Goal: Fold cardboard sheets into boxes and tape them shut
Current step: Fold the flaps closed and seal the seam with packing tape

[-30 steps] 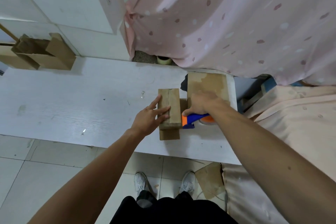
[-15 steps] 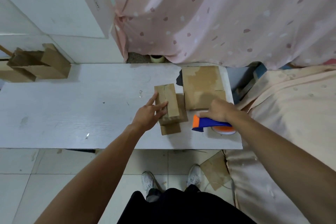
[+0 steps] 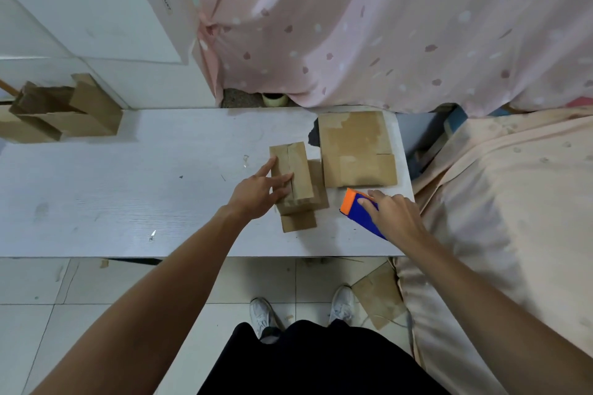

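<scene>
A small folded cardboard box [image 3: 296, 170] stands on the white table [image 3: 128, 186], on top of a flatter cardboard piece [image 3: 298, 223]. My left hand [image 3: 260, 192] rests on the box's left side and top with straight fingers. My right hand [image 3: 394, 215] holds a blue and orange tape dispenser [image 3: 354, 208] low over the table's front right corner, to the right of the box. A stack of flat cardboard sheets [image 3: 356, 147] lies behind the dispenser.
Folded boxes [image 3: 64, 109] sit at the table's far left. A pink curtain [image 3: 385, 26] hangs behind, with a tape roll [image 3: 275, 99] on the floor under it. A bed with a peach cover [image 3: 513, 202] borders the table's right end. A cardboard scrap [image 3: 378, 295] lies on the floor.
My right hand has pulled the tape dispenser away from the box, to the right and toward the table's front edge. My left hand stays on the box.
</scene>
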